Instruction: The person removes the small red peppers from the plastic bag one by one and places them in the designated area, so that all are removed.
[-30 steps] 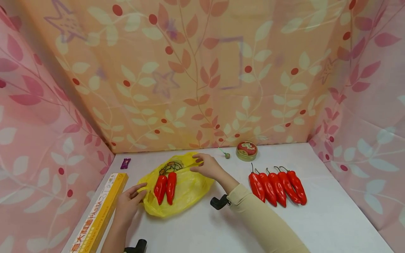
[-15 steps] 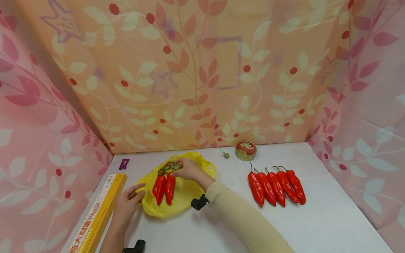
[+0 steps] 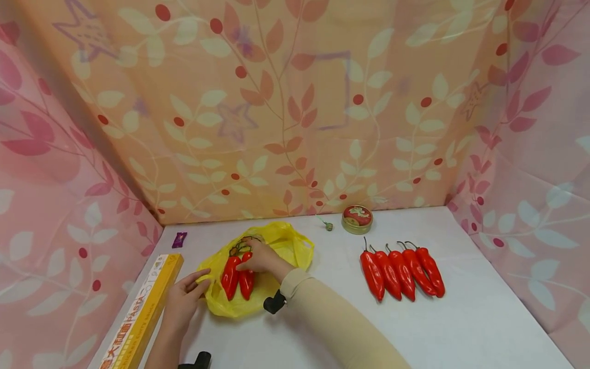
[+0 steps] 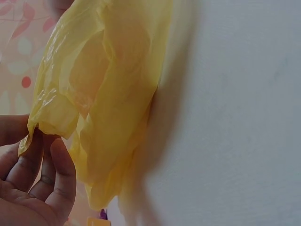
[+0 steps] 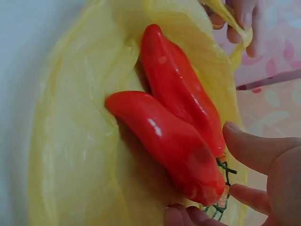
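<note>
Peppers on yellow bag, hands at edges

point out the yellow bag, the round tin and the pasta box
yellow bag (image 3: 286, 246): head view, bare plastic at its right rim
round tin (image 3: 357, 219): head view, middle of the lid
pasta box (image 3: 143, 312): head view, yellow top face

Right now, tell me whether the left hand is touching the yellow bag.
Touching. The left wrist view shows the left hand pinching the yellow bag by its edge.
</note>
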The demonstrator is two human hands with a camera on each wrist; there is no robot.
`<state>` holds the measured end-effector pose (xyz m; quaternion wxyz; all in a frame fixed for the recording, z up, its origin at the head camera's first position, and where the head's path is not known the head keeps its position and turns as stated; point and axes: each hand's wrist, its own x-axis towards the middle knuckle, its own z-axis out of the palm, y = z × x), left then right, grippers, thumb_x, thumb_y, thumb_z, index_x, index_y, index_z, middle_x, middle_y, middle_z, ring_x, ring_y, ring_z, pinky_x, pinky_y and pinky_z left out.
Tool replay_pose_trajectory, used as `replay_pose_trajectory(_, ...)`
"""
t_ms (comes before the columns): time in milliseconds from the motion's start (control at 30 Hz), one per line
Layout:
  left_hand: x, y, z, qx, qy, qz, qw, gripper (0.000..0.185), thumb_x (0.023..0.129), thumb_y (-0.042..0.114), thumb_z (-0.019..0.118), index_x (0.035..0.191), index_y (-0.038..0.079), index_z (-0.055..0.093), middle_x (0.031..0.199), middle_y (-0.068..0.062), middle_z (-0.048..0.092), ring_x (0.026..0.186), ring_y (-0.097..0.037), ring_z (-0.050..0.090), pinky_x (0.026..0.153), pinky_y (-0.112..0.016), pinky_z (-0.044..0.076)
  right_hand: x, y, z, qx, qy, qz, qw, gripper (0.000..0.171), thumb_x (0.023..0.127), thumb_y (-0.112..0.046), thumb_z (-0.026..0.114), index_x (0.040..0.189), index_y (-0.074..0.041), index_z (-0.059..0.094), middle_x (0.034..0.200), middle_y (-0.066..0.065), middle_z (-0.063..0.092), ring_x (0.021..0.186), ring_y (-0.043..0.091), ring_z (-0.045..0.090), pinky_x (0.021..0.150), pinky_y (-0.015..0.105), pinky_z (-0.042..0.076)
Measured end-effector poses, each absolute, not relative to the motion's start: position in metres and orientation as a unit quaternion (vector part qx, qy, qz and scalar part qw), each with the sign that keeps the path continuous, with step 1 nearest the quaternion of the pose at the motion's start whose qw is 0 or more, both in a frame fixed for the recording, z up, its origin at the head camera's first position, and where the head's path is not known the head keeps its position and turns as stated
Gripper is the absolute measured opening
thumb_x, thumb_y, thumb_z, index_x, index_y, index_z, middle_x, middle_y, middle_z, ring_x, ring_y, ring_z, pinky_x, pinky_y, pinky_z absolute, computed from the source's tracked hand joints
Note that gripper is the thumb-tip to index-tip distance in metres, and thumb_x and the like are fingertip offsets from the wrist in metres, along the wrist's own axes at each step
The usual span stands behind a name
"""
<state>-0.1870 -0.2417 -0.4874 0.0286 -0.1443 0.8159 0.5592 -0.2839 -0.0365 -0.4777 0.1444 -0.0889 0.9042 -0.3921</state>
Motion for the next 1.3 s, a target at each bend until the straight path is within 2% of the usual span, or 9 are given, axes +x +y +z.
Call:
replay_pose_trajectory(133, -0.187, -0.242, -0.487, -0.143, 0.816, 0.56, 0.03, 0.041, 0.102, 0.026, 0.061, 0.141, 0.013, 0.059, 0.144, -0.016, 0.056, 0.107, -0.02, 0.063, 0.083, -0.015, 0.054, -0.281, -0.039, -0.48, -0.087, 0.911, -0.375, 0.147, 0.078, 0.08, -0.039, 0.085, 0.146, -0.014, 0.051, 0.141, 0.008, 0.059, 0.127, 0.028, 0.056, 0.107, 0.043, 0.048)
replay_pose_trajectory(233, -0.187, -0.242, -0.487, -0.143, 0.816, 0.56, 0.029, 0.04, 0.102, 0.025, 0.06, 0.141, 0.013, 0.059, 0.143, -0.016, 0.057, 0.106, -0.019, 0.063, 0.083, -0.015, 0.054, -0.279, -0.04, -0.484, -0.095, 0.915, -0.365, 0.143, 0.075, 0.078, -0.038, 0.087, 0.141, -0.011, 0.055, 0.131, 0.008, 0.063, 0.116, 0.024, 0.06, 0.103, 0.039, 0.051)
replay_pose_trajectory(367, -0.187, -0.242, -0.487, -0.146, 0.816, 0.558, 0.027, 0.04, 0.102, 0.026, 0.06, 0.141, 0.014, 0.059, 0.142, -0.016, 0.058, 0.105, -0.019, 0.063, 0.082, -0.015, 0.054, -0.279, -0.041, -0.486, -0.085, 0.911, -0.376, 0.145, 0.069, 0.076, -0.029, 0.09, 0.133, -0.01, 0.058, 0.117, 0.007, 0.065, 0.1, 0.02, 0.06, 0.094, 0.035, 0.055)
replay_pose_trajectory(467, -0.187, -0.242, -0.486, -0.149, 0.818, 0.554, 0.028, 0.041, 0.102, 0.028, 0.061, 0.141, 0.015, 0.059, 0.141, -0.015, 0.059, 0.105, -0.019, 0.063, 0.083, -0.015, 0.054, -0.28, -0.041, -0.483, -0.068, 0.898, -0.41, 0.145, 0.064, 0.075, -0.019, 0.089, 0.131, -0.011, 0.058, 0.113, 0.007, 0.064, 0.093, 0.02, 0.06, 0.089, 0.035, 0.057)
replay_pose_trajectory(567, -0.186, -0.242, -0.486, -0.151, 0.821, 0.55, 0.029, 0.042, 0.102, 0.029, 0.061, 0.141, 0.015, 0.059, 0.141, -0.016, 0.059, 0.106, -0.02, 0.063, 0.083, -0.016, 0.054, -0.28, -0.039, -0.478, -0.065, 0.89, -0.428, 0.141, 0.061, 0.075, -0.013, 0.087, 0.129, -0.011, 0.059, 0.115, 0.007, 0.064, 0.091, 0.02, 0.06, 0.086, 0.035, 0.058)
replay_pose_trajectory(700, -0.186, -0.243, -0.486, -0.15, 0.82, 0.551, 0.034, 0.042, 0.102, 0.028, 0.061, 0.142, 0.014, 0.058, 0.142, -0.016, 0.058, 0.107, -0.021, 0.062, 0.083, -0.016, 0.055, -0.279, -0.035, -0.471, -0.073, 0.893, -0.42, 0.142, 0.056, 0.077, -0.013, 0.085, 0.128, -0.012, 0.061, 0.115, 0.006, 0.064, 0.088, 0.019, 0.058, 0.082, 0.032, 0.057)
replay_pose_trajectory(933, -0.185, -0.243, -0.486, -0.143, 0.818, 0.557, 0.03, 0.042, 0.103, 0.028, 0.06, 0.142, 0.013, 0.058, 0.143, -0.016, 0.058, 0.106, -0.017, 0.063, 0.084, -0.015, 0.054, -0.275, -0.029, -0.455, -0.103, 0.892, -0.415, 0.15, 0.061, 0.081, -0.016, 0.08, 0.137, -0.012, 0.058, 0.12, 0.007, 0.063, 0.091, 0.019, 0.058, 0.076, 0.029, 0.057)
replay_pose_trajectory(1133, -0.186, -0.241, -0.484, -0.137, 0.821, 0.554, 0.026, 0.041, 0.103, 0.027, 0.059, 0.142, 0.014, 0.058, 0.143, -0.015, 0.058, 0.107, -0.016, 0.063, 0.084, -0.015, 0.054, -0.267, -0.012, -0.435, -0.127, 0.885, -0.424, 0.146, 0.055, 0.085, -0.016, 0.076, 0.137, -0.012, 0.058, 0.111, 0.007, 0.064, 0.087, 0.019, 0.06, 0.068, 0.028, 0.058)
replay_pose_trajectory(1300, -0.185, -0.241, -0.484, -0.14, 0.819, 0.556, 0.029, 0.041, 0.103, 0.027, 0.06, 0.142, 0.013, 0.058, 0.143, -0.016, 0.057, 0.107, -0.018, 0.063, 0.084, -0.015, 0.054, -0.263, 0.0, -0.424, -0.139, 0.874, -0.442, 0.147, 0.051, 0.088, -0.017, 0.075, 0.136, -0.015, 0.059, 0.114, 0.007, 0.064, 0.089, 0.019, 0.061, 0.069, 0.029, 0.059)
